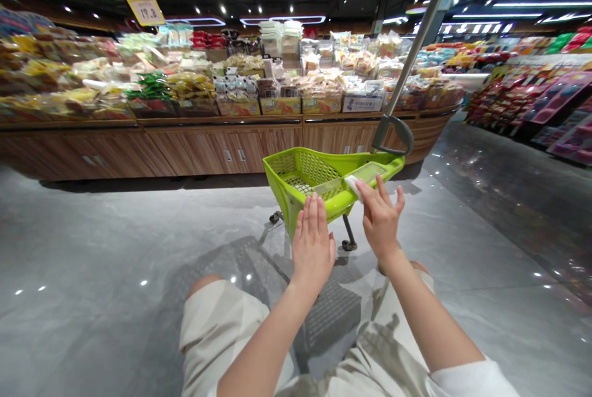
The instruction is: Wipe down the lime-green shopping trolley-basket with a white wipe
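Note:
A lime-green shopping basket cart (289, 190) on small dark wheels stands in front of me. My left hand (313, 240) rests with straight fingers flat against the near side of its rim. In my right hand (380, 215) a white wipe (354, 185) is pressed onto the cart's rim, beside a clear panel set in it. The wipe sits under my thumb and fingertips, while the other fingers stick out. A grey handle (393, 135) with a long metal pole rises from the cart's far right corner.
Behind the cart runs a wooden display counter (208, 149) piled with packaged snacks and a price sign (145, 10). More shelves of packets (502, 92) stand at the right. Glossy grey floor (115, 249) lies around my knees.

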Available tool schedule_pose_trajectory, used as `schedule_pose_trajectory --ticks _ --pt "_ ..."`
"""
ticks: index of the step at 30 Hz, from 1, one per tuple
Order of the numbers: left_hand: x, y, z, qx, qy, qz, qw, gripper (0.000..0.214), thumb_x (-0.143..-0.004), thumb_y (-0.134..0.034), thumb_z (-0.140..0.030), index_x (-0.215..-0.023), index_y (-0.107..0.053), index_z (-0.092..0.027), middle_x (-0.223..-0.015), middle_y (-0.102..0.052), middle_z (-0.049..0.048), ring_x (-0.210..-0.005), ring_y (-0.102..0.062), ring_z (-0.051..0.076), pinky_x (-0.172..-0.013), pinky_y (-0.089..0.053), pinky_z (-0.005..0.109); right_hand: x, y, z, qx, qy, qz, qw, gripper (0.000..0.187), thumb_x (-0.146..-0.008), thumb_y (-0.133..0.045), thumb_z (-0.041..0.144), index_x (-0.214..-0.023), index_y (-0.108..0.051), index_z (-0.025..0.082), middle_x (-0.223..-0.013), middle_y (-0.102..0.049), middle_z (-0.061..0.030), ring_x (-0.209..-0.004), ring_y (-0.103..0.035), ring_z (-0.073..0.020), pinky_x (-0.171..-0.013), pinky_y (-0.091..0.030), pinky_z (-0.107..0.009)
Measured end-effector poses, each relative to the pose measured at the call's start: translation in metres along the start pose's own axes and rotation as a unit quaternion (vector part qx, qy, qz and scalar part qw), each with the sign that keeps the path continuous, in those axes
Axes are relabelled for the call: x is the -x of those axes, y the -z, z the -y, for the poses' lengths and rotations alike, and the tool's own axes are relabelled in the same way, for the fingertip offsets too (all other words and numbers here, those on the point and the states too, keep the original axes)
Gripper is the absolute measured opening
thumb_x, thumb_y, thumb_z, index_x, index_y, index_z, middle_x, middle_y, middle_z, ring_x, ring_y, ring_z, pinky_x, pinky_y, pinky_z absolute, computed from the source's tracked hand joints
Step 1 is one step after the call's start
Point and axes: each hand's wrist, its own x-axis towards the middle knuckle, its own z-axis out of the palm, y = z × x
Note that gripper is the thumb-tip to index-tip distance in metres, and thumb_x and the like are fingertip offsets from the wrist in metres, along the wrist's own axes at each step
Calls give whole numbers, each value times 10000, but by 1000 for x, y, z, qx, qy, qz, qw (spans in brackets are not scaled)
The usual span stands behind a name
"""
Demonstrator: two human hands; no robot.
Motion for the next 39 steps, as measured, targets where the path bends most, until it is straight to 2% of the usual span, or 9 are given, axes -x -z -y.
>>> schedule_pose_trajectory --ticks 5,8,11,13,17,23,29,35,39 --pt "0 -1 0 0 7 -6 1000 867 -845 -518 -123 -1564 -39 -48 -1620 -240 211 -1528 -132 273 -1218 -276 461 8 2 34 -47 72 66 994 554 -962 -385 112 -1488 -410 284 -1409 -589 -53 -1409 -431 -196 -1221 -102 -463" --pt "0 1 1 1 6 -1 1000 900 -845 -540 -139 -1568 -9 -67 -1627 -225 203 -1529 -134 267 -1215 -286 464 5 1 13 -23 81 51 995 568 -948 -389 81 -1469 -436 303 -1380 -616 -36 -1403 -440 -203 -1222 -66 -488" --pt "-1 1 0 2 1 -1 1000 931 -845 -571 -165 -1566 8 -60 -1624 -226 209 -1528 -142 267 -1211 -299 459 -1 -1 -7 4 28 10 1000 569 -939 -383 71 -1457 -453 297 -1364 -630 -40 -1403 -440 -226 -1211 -59 -531" --pt "-2 0 -1 3 1 -5 1000 924 -849 -570 -168 -1565 3 -49 -1622 -224 219 -1528 -137 272 -1211 -299 460 0 -1 0 -7 15 9 1000 558 -947 -374 85 -1463 -446 286 -1380 -616 -50 -1411 -428 -227 -1212 -67 -528" --pt "-1 -3 -1 -2 2 -11 1000 866 -867 -515 -138 -1567 -13 -52 -1619 -238 214 -1527 -136 269 -1218 -281 456 9 2 29 -53 78 64 993 554 -964 -358 105 -1492 -399 267 -1423 -574 -64 -1406 -434 -186 -1227 -98 -456" --pt "-1 -3 -2 2 2 -5 1000 919 -859 -554 -174 -1566 21 -55 -1631 -199 210 -1528 -135 276 -1212 -291 466 3 0 -1 2 21 20 1000 552 -945 -358 81 -1445 -467 287 -1366 -629 -40 -1422 -411 -224 -1211 -61 -533" --pt "-3 -8 -6 -12 8 -13 1000 858 -874 -517 -158 -1567 -25 -39 -1623 -225 213 -1529 -125 272 -1228 -258 452 9 2 28 -51 70 57 995 523 -968 -365 113 -1467 -434 254 -1412 -586 -63 -1407 -433 -181 -1226 -95 -444" --pt "-2 -5 -6 -2 5 -3 1000 920 -872 -555 -195 -1564 33 -45 -1632 -194 212 -1530 -126 276 -1218 -275 461 0 3 -3 8 16 19 1000 558 -935 -373 64 -1446 -468 267 -1378 -619 -38 -1440 -381 -215 -1218 -55 -511" --pt "-2 -8 -6 -16 9 -8 1000 866 -887 -525 -188 -1563 -8 -27 -1626 -212 216 -1530 -120 278 -1227 -256 454 6 4 18 -37 50 53 997 530 -967 -365 111 -1476 -425 249 -1432 -568 -56 -1431 -396 -193 -1226 -106 -455"
